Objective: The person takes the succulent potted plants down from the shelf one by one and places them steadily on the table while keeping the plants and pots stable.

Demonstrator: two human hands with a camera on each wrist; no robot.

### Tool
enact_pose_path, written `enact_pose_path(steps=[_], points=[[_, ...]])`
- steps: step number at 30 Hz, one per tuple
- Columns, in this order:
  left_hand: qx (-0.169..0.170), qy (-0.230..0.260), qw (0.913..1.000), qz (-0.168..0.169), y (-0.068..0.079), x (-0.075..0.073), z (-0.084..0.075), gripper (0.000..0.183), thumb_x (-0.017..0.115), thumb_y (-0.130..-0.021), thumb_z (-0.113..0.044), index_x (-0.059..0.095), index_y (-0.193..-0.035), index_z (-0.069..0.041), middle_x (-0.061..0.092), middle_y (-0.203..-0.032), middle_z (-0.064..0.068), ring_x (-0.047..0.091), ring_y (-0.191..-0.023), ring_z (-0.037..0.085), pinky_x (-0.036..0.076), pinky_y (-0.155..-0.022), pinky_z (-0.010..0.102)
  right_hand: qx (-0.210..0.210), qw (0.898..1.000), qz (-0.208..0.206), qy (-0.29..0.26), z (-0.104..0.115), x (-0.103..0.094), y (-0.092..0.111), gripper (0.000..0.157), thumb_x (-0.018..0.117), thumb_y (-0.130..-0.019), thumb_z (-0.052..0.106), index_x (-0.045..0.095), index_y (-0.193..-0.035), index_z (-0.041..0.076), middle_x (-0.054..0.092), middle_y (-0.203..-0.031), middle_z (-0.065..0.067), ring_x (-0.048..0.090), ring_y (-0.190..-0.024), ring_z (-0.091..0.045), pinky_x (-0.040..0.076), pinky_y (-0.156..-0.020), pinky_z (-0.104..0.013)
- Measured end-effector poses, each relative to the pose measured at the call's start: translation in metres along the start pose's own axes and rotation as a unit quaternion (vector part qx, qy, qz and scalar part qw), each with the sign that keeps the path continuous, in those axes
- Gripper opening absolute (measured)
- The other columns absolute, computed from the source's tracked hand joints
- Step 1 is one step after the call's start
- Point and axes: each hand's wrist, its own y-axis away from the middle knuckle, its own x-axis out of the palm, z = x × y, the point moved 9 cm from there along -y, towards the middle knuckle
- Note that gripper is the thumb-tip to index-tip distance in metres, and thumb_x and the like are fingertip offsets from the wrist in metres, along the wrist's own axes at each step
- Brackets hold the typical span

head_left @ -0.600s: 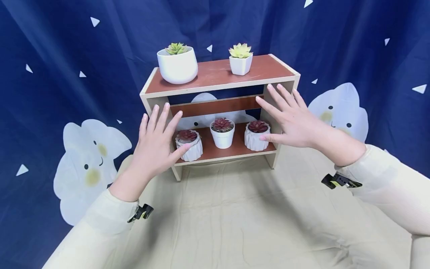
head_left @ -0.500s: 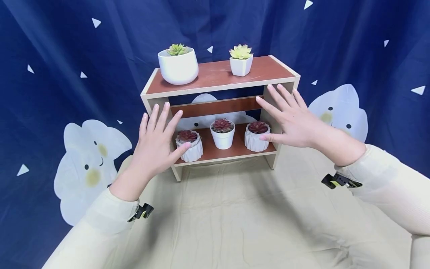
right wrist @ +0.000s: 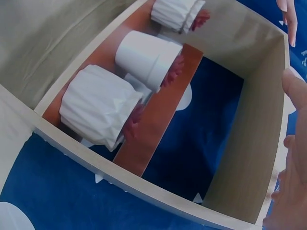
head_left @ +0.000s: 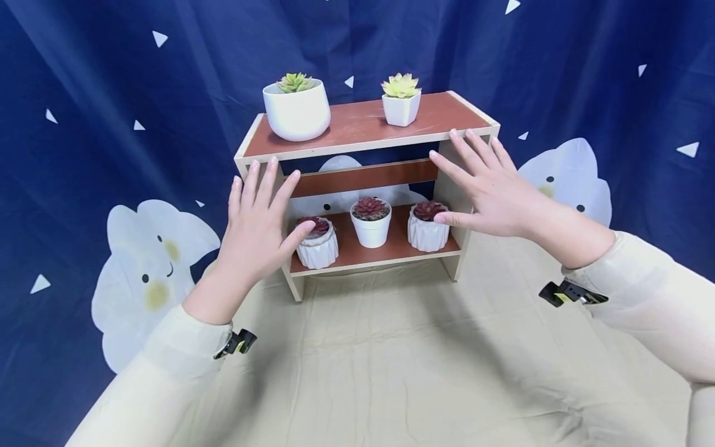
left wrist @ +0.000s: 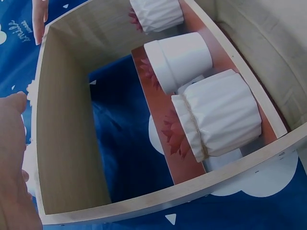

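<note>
Both hands are held with fingers spread in front of a small two-level shelf (head_left: 357,117), and neither grips anything. In the head view the left hand (head_left: 254,226) is near the shelf's left side, overlapping a ribbed white pot with a dark red succulent (head_left: 318,250). The right hand (head_left: 494,192) is by the right side, its thumb overlapping another ribbed white pot (head_left: 428,236). Between these two stands a smooth white pot (head_left: 371,231) with a red succulent. On the top board are a large round white pot (head_left: 297,115) and a small angular pot (head_left: 401,110), both with green succulents.
A beige cloth (head_left: 380,360) covers the surface under the shelf. Behind hangs a dark blue curtain (head_left: 195,99) with white triangles and cloud faces. A dark red crossbar (head_left: 363,177) spans the shelf's back. Small black devices (head_left: 236,343) are fastened at the sleeve cuffs.
Both hands have risen slightly, and the right one has shifted a little to the right. The shelf and the pots stand where they were.
</note>
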Motion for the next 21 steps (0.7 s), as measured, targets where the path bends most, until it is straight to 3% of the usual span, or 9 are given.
enact_pose_path(steps=[21], points=[[-0.011,-0.019,0.9997,-0.014,-0.014,0.004,0.007,0.079,0.044,-0.097,-0.062,0.024,-0.16,-0.02,0.001,-0.168,0.01,-0.007,-0.154,0.031,-0.007,-0.119,0.056,0.018,1.0,0.004,0.001,-0.003,0.0,-0.013,0.094,0.055,-0.091,0.065,0.013,-0.162,0.018,-0.004,-0.167,-0.015,-0.008,-0.153,-0.036,-0.011,-0.118,-0.058]])
